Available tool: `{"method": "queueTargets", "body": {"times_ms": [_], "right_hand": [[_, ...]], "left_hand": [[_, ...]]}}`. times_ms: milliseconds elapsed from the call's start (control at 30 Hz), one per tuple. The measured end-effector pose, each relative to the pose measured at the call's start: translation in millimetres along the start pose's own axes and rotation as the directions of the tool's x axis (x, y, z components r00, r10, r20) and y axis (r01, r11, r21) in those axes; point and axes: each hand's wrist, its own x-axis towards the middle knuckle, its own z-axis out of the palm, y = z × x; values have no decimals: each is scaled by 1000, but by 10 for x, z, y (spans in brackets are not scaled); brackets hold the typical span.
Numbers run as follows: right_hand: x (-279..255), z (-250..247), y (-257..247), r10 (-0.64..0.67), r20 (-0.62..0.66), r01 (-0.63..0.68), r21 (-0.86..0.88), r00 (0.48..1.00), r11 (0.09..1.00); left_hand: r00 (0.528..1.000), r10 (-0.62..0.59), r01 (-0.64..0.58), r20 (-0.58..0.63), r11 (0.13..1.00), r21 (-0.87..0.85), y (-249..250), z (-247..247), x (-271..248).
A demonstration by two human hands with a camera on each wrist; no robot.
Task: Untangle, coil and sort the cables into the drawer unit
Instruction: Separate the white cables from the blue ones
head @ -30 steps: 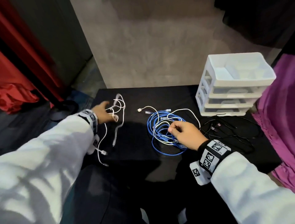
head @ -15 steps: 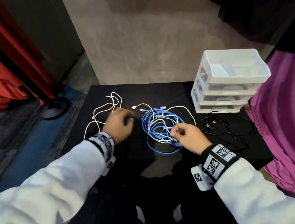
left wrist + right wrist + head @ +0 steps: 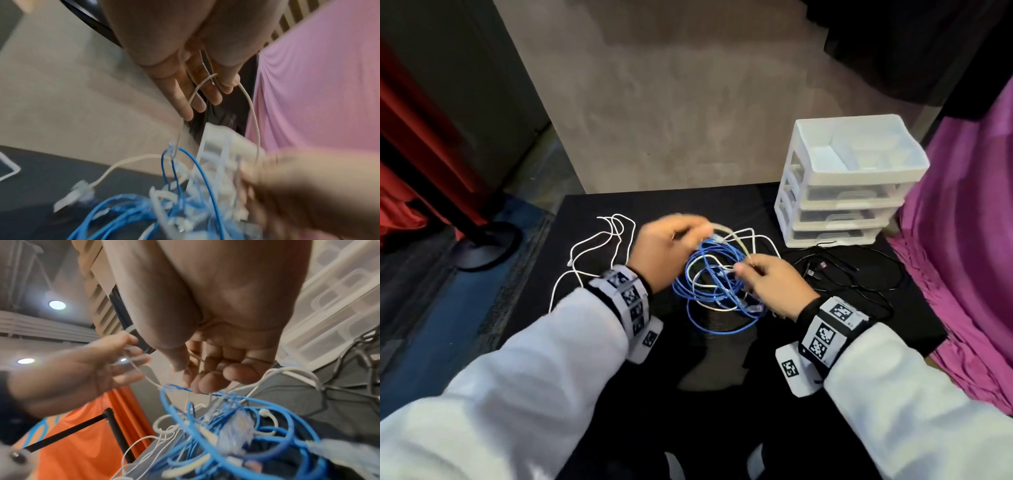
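A tangle of blue cable (image 3: 717,284) and cream-white cable (image 3: 739,240) lies mid-table on the black cloth. My left hand (image 3: 702,228) is at the tangle's far edge and pinches a raised loop of the cream-white cable (image 3: 254,113), which runs across its fingers (image 3: 185,97). My right hand (image 3: 743,269) pinches the same cream-white cable at the tangle's right side, with its fingertips (image 3: 205,382) curled just above the blue loops (image 3: 287,418). The white drawer unit (image 3: 842,185) stands at the back right with its three drawers closed.
A thin white cable (image 3: 599,246) lies loose on the left of the table. Black cables (image 3: 852,274) sprawl in front of the drawer unit. Purple cloth (image 3: 969,240) hangs at the right edge. A black stand base (image 3: 482,246) sits on the floor to the left.
My left hand left the thin white cable, crossed right to the tangle and took hold of a cream-white loop. My right hand stayed on the tangle.
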Motion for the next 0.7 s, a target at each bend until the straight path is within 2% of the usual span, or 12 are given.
{"method": "queueTargets", "body": {"times_ms": [100,233,300,367,400,467,533,567,633,667,700], "right_hand": [[142,-175,-8,-3,-44,5,48,999,999],[229,-408,-247,-48,-64,47,-15,997,999],[258,-562,-459,-99,-160,100,1,982,995],[262,-706,-682,-167,-284,214,143,944,966],[262,-746,-777,-202,-308,271,200,930,942],[273,-739,-901,-259,-242,307,189,935,933],[277,-710,-969,-296,-177,319,120,939,940],[293,-722,-988,-324,-233,355,103,917,929],[351,-785,-1028,-358,-412,406,33,838,913],[379,-808,-1030,-348,-444,383,-11,825,924],[399,-807,-1016,-319,-428,334,-41,846,942]], "left_hand": [[980,-92,42,-176,962,-271,349,-310,245],[949,-140,35,-284,937,-346,431,-590,356],[949,-191,111,-250,946,-304,318,-606,331],[949,-271,228,-160,943,-243,158,-589,280],[944,-306,273,-125,935,-227,88,-574,255],[932,-347,319,-107,923,-214,1,-518,211],[935,-326,295,-136,933,-205,-5,-462,197],[947,-277,252,-161,954,-160,7,-442,205],[976,-139,144,-167,990,13,24,-426,225],[985,-110,124,-135,987,100,-4,-423,224],[987,-128,141,-96,979,147,-45,-409,217]]}}
